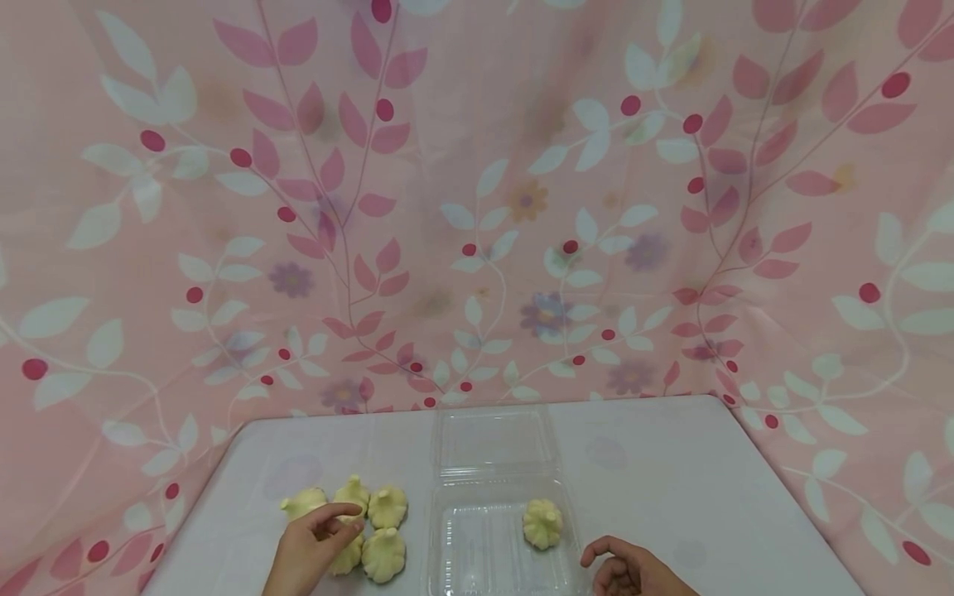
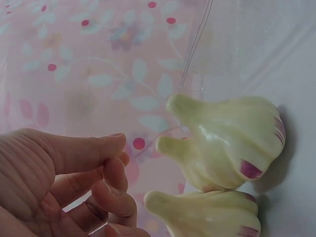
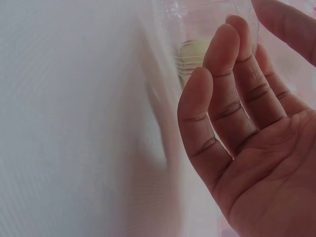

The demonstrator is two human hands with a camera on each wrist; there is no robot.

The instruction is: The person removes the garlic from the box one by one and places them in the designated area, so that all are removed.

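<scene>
My left hand [image 1: 309, 548] hovers over a group of several pale garlic bulbs [image 1: 383, 555] at the left of the table. Its fingers are loosely bent, thumb near the index finger, with nothing between them in the left wrist view. Beside them in that view, garlic bulbs [image 2: 237, 136] with purple patches stand apart from the hand. A clear plastic clamshell box [image 1: 438, 538] lies with its lid up at the middle; one garlic bulb [image 1: 542, 523] sits in its right side. Just right of the box is my right hand [image 1: 626, 569], fingers relaxed and holding nothing; its palm shows in the right wrist view.
The box's transparent lid [image 1: 495, 443] lies back toward the far edge of the white table [image 1: 671, 472]. Behind and at both sides hangs a pink curtain [image 1: 477, 207] with leaf and flower prints.
</scene>
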